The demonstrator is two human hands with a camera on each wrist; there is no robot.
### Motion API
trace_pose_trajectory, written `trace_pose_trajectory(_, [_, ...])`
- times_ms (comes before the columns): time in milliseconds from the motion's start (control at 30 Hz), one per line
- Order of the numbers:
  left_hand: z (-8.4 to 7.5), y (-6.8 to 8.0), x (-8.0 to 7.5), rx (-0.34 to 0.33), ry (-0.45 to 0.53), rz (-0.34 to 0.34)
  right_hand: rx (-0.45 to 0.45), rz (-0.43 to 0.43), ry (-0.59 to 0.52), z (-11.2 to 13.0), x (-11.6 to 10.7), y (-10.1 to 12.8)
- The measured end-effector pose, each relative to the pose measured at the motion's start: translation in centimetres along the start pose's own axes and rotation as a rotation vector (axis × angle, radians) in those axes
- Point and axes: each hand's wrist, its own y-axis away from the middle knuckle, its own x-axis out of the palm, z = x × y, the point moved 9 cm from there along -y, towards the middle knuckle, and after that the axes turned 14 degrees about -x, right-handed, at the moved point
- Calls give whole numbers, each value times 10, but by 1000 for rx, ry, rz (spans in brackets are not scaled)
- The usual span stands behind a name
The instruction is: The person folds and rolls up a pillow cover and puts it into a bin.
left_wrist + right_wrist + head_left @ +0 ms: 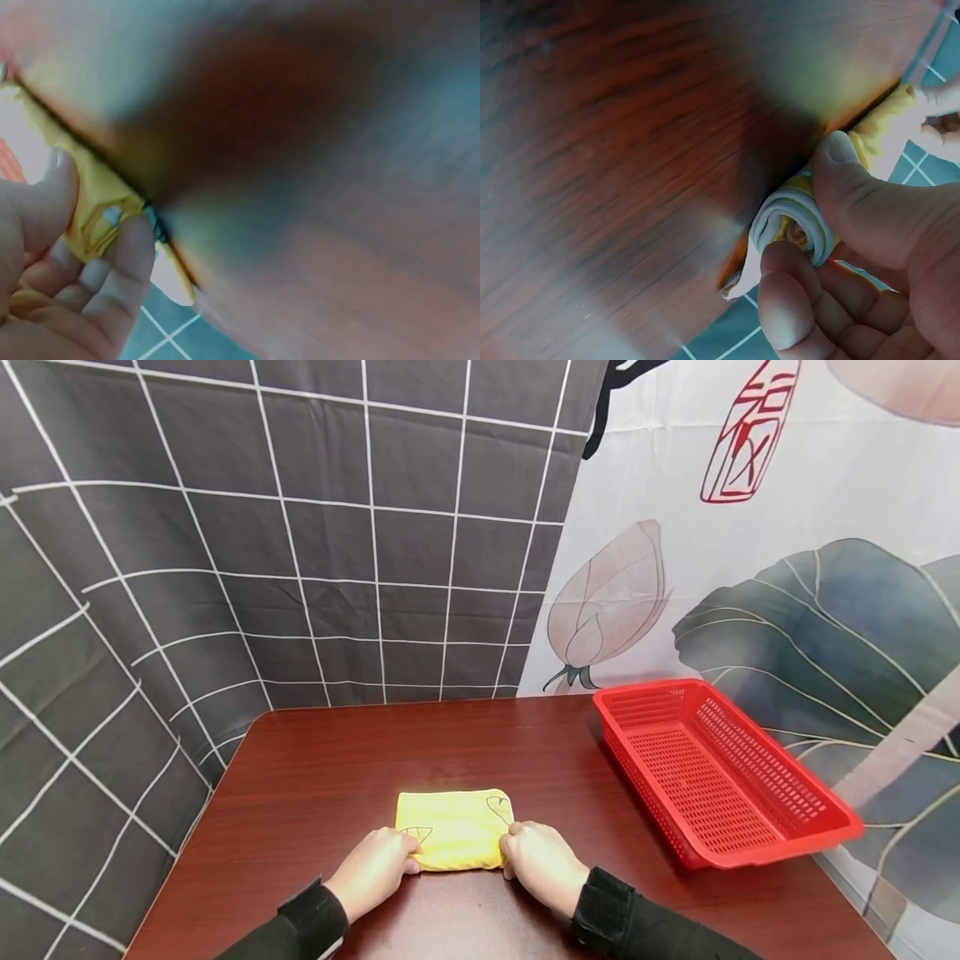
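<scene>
A yellow cloth (454, 825) with thin dark line drawings lies on the table, its near edge rolled up and its far part flat. At the roll's left end, my left hand (377, 870) pinches the cloth between thumb and fingers. My right hand (542, 862) grips the other end. In the right wrist view, that end of the cloth (791, 214) shows a spiral of white and yellow layers between thumb and fingers. The left wrist view has the yellow fabric (101, 187) bunched at the left thumb; much of that view is blurred.
A red plastic basket (651, 789) with perforated walls stands on the right of the dark reddish-brown wooden table (322, 760). Behind the table hang a grey cloth with white grid lines (322, 543) and a white cloth with printed lotus plants (675, 477).
</scene>
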Motion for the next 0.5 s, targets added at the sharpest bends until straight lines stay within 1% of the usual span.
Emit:
trace_pose_trajectory(67, [3, -6, 0, -9, 38, 34, 4, 13, -7, 0, 1, 0])
trace_pose_trajectory(200, [10, -16, 1, -71, 147, 146, 23, 29, -20, 0, 0, -3])
trace_pose_trajectory(267, [13, -20, 2, -100, 185, 196, 31, 34, -19, 0, -1, -4])
trace_pose_trajectory(433, [14, -25, 7, -140, 191, 296, 31, 62, 14, 1, -2, -8])
trace_pose_trajectory(500, [15, -27, 9, -173, 192, 330, 28, 81, 26, 1, -1, -9])
